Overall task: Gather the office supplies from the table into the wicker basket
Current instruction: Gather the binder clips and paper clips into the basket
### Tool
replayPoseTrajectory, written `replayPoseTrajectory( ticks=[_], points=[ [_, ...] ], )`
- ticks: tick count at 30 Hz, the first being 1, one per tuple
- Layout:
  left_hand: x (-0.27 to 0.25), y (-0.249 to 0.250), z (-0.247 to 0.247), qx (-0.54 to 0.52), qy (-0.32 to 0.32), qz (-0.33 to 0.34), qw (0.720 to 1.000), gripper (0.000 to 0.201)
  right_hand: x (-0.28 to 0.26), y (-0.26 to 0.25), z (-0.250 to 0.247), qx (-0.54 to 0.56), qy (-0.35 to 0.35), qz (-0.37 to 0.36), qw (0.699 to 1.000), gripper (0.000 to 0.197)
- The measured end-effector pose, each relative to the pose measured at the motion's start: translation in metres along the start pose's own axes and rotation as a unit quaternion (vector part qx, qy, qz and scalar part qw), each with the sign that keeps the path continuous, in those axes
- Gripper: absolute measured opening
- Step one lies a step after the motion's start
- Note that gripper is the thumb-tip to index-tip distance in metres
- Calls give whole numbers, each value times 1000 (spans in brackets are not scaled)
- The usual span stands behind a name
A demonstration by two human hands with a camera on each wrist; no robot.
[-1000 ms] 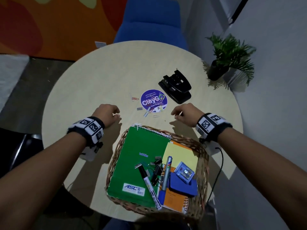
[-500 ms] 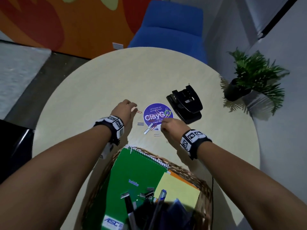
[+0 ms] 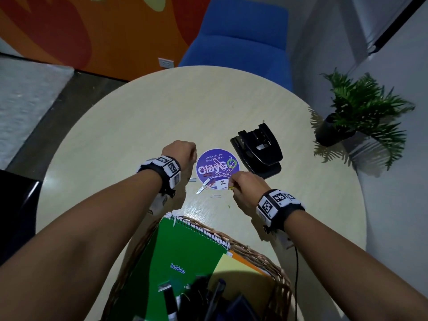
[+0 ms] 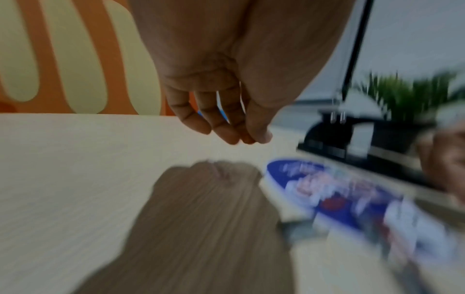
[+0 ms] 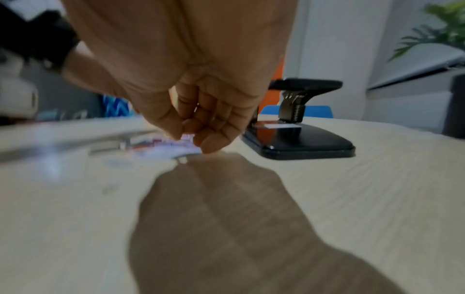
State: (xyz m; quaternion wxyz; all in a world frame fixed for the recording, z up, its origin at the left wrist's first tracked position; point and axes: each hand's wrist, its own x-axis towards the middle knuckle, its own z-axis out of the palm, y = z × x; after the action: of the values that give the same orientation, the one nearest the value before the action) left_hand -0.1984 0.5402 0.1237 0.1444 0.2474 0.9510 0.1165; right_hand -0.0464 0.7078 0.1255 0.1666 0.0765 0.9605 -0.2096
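Reaching over a round tabletop point(image 3: 129, 126), a person works both hands among paper clips point(image 3: 212, 185) scattered on and beside a purple round sticker point(image 3: 209, 162). The right hand point(image 3: 245, 188) has thumb and fingertips drawn together at a yellow clip point(image 3: 230, 188) near the sticker's edge; whether the pinch has closed on it cannot be told. The left hand point(image 3: 179, 150) hovers beside the sticker with curled fingers point(image 4: 216, 123) bunched against the thumb, and the blur hides whether anything is in its grip. A black hole punch point(image 3: 258, 150) waits just beyond. The wicker basket point(image 3: 281, 278), nearest the person, already carries a green notebook point(image 3: 176, 256), coloured pads and markers. The clips look light, thin and slippery on the smooth surface, likely best slid to a fingertip and pinched by the wire loop; the punch seems heavy and rigid, calling for a full grasp around its base.
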Motion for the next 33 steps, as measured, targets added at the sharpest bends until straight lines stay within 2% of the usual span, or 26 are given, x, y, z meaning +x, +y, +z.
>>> replayPoseTrajectory(
  ticks=[2,4,7,10,14,18,22,27,30,33],
  points=[
    [-12,-3,-19,-139,37,-16,989,6,-9,2,-7,80,37,2,996,14],
    [-35,-11,-44,-237,63,0,970,11,-24,3,-18,170,61,-1,983,16],
    [-98,-18,-68,-319,24,24,947,16,-57,-7,-29,211,49,-27,976,13],
    [-159,-16,-68,-280,-60,60,956,12,-86,-24,-30,207,31,-30,977,13],
    [-208,-17,-48,-220,-161,123,954,6,-112,-48,-22,183,12,-25,983,16],
    [-237,-20,-30,-196,-187,168,948,17,-129,-70,-13,188,-4,-5,982,24],
    [-241,-32,-33,-169,-147,203,953,24,-141,-87,-6,202,-15,-11,979,31],
    [-213,-58,-56,-148,-50,159,975,22,-148,-107,-1,177,-74,-71,979,32],
    [-179,-75,-65,-102,-21,126,987,26,-132,-104,-9,125,-16,-64,990,30],
    [-129,-89,-61,-18,-37,107,993,31,-97,-91,-24,67,35,-28,997,29]
  ],
)
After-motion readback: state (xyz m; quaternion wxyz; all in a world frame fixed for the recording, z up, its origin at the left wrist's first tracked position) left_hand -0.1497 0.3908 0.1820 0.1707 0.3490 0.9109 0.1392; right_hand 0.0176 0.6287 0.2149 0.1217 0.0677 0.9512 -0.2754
